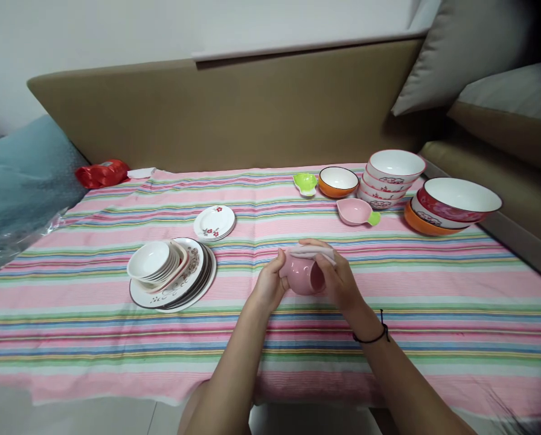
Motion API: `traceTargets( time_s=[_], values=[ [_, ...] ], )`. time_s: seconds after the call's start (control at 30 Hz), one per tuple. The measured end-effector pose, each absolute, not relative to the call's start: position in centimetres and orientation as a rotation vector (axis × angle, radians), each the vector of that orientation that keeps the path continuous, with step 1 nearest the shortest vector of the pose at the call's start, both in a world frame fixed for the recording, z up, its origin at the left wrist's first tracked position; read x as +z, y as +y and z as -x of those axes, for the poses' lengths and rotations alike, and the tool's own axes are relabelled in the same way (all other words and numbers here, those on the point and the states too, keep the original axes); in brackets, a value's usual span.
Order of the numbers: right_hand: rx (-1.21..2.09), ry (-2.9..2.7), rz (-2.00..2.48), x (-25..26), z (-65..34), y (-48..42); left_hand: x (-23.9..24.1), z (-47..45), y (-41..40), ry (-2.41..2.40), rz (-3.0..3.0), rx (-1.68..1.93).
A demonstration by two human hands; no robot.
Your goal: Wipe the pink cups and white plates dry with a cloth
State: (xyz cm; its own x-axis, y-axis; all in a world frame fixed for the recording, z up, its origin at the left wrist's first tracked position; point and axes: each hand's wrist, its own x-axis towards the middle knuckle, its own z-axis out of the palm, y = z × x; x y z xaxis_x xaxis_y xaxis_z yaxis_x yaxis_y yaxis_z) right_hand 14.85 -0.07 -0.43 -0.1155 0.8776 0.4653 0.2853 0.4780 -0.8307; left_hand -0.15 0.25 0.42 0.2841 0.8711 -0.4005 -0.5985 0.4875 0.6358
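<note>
In front of me my left hand grips a glossy pink, round-bodied vessel by its left side. The vessel is tipped over, with its dark opening facing right; whether it is a cup or a small bowl I cannot tell. A folded white cloth lies against its upper side, pinched in my right hand. My right fingers partly cover the cloth and the vessel's rim. Beyond my hands is a pink dish with a green handle.
Stacked plates with small white bowls on top stand left, near flowered saucers. At the back right are a green leaf-shaped dish, an orange bowl and stacked bowls. A striped cloth lies underneath.
</note>
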Motion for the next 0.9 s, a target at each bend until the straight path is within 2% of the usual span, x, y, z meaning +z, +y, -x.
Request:
traceTargets(
  time_s=[0.27, 0.37, 0.57, 0.8, 0.9],
  values=[
    [0.280, -2.025, 0.830, 0.1, -14.0, -0.7, 0.1, 0.0, 0.8, 0.690, -0.313, 1.076],
    [0.338, -1.926, 0.925, 0.0, -13.9, -0.5, 0.1, -0.2, 0.7, 0.687, -0.347, 1.062],
    [0.658, -1.565, 1.096, -1.0, -14.5, 0.1, -0.1, -0.5, 0.2, 0.729, -0.386, 1.032],
    [0.337, -1.993, 0.839, -0.4, -14.3, -0.6, 0.3, -0.5, 0.4, 0.681, -0.314, 1.116],
    [0.369, -1.993, 0.826, -0.3, -14.3, -0.4, 0.6, -0.5, 0.4, 0.686, -0.295, 1.156]
  ],
)
